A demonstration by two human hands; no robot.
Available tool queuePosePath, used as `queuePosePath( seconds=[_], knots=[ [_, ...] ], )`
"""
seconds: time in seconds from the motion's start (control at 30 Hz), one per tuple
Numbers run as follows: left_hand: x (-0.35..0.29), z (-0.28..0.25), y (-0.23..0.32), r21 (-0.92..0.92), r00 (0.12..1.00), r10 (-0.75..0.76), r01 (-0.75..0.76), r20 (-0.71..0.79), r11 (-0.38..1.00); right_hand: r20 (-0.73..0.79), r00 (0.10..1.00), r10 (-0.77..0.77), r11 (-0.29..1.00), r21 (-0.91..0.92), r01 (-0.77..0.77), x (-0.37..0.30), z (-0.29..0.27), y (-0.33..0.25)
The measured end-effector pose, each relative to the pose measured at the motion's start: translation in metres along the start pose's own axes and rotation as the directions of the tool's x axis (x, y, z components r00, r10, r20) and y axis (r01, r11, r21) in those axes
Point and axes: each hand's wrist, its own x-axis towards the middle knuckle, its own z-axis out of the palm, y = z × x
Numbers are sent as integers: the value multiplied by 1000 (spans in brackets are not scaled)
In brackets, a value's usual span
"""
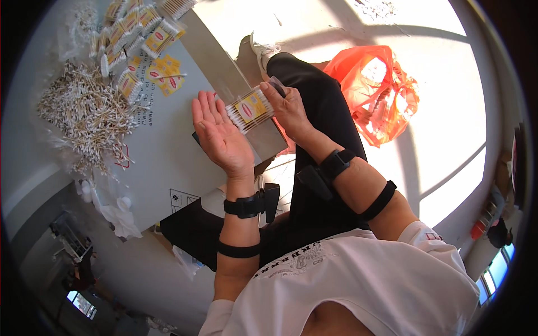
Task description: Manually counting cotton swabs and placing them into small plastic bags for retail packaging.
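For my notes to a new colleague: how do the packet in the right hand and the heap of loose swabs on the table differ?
The packet has its swabs lined up side by side; the heap is jumbled. The packet is small, while the heap is much larger. The right hand holds the packet, whereas the heap lies on the grey table. Both contain white-tipped swabs.

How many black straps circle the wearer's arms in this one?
4: left wrist strap, left forearm band near the elbow, right wrist strap, right forearm band near the elbow. Any under the sleeves would be hidden.
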Motion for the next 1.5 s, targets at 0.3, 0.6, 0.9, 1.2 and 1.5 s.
queuePosePath(
  seconds=[0.3,0.6,0.9,1.2,1.5],
  knots=[
    [-15,5,-4,149,997,62,-56,-37,987,14,1000,24,1000,2,-24,-1,0,0],
    [-14,7,-6,258,996,69,-80,50,963,23,1000,5,999,-46,-4,1,-4,3],
    [-14,3,-2,264,994,57,-79,93,961,108,987,121,944,295,-148,-4,-7,-3],
    [-13,5,-2,300,995,55,-78,84,951,111,983,146,955,243,-170,-6,-3,-8],
    [-14,10,-3,375,994,81,-101,69,922,75,997,27,990,134,-37,0,4,9]
  ],
)
